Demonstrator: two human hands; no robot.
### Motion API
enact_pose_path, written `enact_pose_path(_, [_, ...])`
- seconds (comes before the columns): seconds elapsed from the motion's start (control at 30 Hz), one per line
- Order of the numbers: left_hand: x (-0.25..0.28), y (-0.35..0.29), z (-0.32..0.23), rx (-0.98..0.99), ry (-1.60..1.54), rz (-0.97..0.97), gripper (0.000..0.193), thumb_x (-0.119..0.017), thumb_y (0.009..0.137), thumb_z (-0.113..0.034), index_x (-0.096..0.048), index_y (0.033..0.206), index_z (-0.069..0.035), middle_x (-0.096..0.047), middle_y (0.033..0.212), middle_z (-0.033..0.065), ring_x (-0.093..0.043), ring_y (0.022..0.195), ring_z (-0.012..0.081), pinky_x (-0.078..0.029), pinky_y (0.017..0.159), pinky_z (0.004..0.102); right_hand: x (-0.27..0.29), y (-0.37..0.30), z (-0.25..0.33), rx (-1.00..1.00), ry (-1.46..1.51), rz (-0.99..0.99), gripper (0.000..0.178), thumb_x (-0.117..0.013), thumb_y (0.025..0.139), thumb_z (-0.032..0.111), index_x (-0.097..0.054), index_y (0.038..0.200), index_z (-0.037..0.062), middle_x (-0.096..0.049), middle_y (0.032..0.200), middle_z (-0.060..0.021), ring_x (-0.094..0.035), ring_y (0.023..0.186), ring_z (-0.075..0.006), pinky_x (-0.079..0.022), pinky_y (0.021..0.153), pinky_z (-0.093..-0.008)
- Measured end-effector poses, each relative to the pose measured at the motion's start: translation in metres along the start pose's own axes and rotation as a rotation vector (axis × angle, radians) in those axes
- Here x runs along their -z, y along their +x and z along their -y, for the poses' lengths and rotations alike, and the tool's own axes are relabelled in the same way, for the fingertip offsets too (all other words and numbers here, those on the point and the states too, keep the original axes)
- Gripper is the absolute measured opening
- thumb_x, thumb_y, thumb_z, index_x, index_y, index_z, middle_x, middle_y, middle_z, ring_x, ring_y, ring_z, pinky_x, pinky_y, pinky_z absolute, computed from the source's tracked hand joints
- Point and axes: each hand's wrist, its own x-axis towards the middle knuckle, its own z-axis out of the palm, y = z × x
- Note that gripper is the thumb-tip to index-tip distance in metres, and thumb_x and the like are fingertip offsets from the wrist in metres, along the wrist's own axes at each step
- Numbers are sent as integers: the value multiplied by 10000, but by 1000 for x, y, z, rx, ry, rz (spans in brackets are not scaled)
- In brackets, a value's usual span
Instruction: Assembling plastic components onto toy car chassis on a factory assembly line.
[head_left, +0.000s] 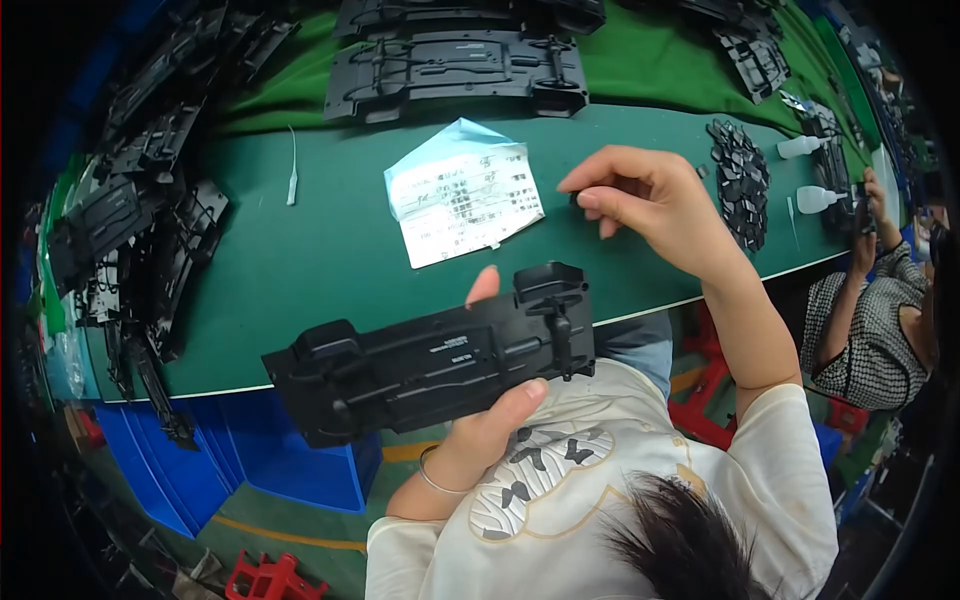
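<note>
A black plastic toy car chassis point(430, 365) is gripped in my left hand point(495, 422), held tilted above the table's near edge. The thumb lies on its near edge, and a fingertip shows past its far edge. My right hand point(640, 195) is raised over the table, right of a paper sheet point(460, 205), thumb and forefinger pinched together. A small black piece point(576, 199) shows between those fingertips; its exact shape is too small to tell. To the right of this hand lies a pile of small flat black pieces point(740, 185).
More black chassis point(455, 70) rest on green cloth at the back, and others are heaped at the left point(150, 230). A thin dropper tip point(293, 180) lies on the green table. White bottles point(815, 198) stand at right, near another person point(870, 330). Blue bins point(290, 460) sit below.
</note>
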Motion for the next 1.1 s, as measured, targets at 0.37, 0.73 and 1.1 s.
enact_pose_path(0.37, [9,1,5,88,95,96,611,-430,721,-73,-110,1237,3,-396,1101,200,-485,948,289,-387,826,384,-33,27,7,236,-251,-35,93,-534,695,-20,-540,787,-13,-515,728,-31,-487,590,-79,-398,538,-178])
enact_pose_path(0.73, [5,0,3,135,-72,71,494,-434,755,-8,-223,1197,60,-261,1249,155,-308,1109,182,-235,917,289,-41,32,7,452,-539,-119,97,-547,641,-16,-501,723,2,-486,651,-92,-495,565,-220,-387,486,-278])
enact_pose_path(1.1, [10,3,6,81,203,192,574,-382,755,-48,-79,1238,22,-444,1056,179,-479,958,220,-352,853,328,-40,33,9,479,-625,-108,122,-570,632,-63,-542,743,-23,-494,644,-50,-473,538,-112,-373,484,-203])
